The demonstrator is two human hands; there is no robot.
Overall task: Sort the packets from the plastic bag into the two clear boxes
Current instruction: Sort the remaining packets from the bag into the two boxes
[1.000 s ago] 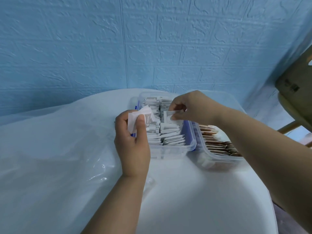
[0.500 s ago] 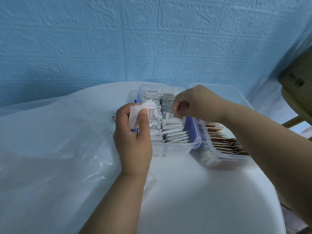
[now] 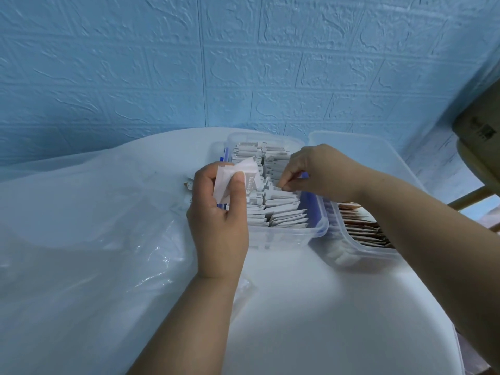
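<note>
Right hand (image 3: 319, 171) has dropped lower: it pinches one white packet (image 3: 281, 195) down into the row of the left clear box (image 3: 316, 234) (nearly full). Left hand (image 3: 219, 228) grips the spare stack (image 3: 247, 173) just left of those fingertips; this packet looks almost filed.

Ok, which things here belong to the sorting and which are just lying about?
Job: left hand gripping white packets; right hand pinching one in the white-packet box; brown-packet box; plastic bag.
Lying about: cardboard box; wooden frame.
</note>
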